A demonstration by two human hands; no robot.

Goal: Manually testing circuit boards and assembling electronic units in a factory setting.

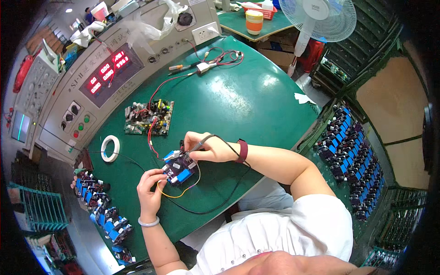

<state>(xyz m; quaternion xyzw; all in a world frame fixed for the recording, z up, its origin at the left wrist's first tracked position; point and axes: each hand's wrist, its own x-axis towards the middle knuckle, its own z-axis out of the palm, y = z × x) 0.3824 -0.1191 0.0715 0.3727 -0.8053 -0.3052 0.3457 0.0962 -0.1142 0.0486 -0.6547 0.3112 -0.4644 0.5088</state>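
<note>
In front of me on the green table lies a small dark circuit board (173, 166) with blue parts and white connectors. My left hand (150, 187) pinches its left edge, near a yellow wire (179, 196) that loops round below the board. My right hand (211, 149) is closed on a grey pen-like test probe (198, 146), tilted down to the board's upper right side; its tip is hidden by my fingers. A black cable (220, 208) curves from the probe below both hands. Red wires (151, 137) run between this board and a larger circuit board (158, 120) beyond it.
A white tape roll (106, 156) lies to the left. Several boards with blue parts stand at the left edge (110, 224) and on a right-hand rack (353, 160). A test console (103, 75) with red digits lines the back; a screwdriver (176, 67) and fan (316, 18) are beyond.
</note>
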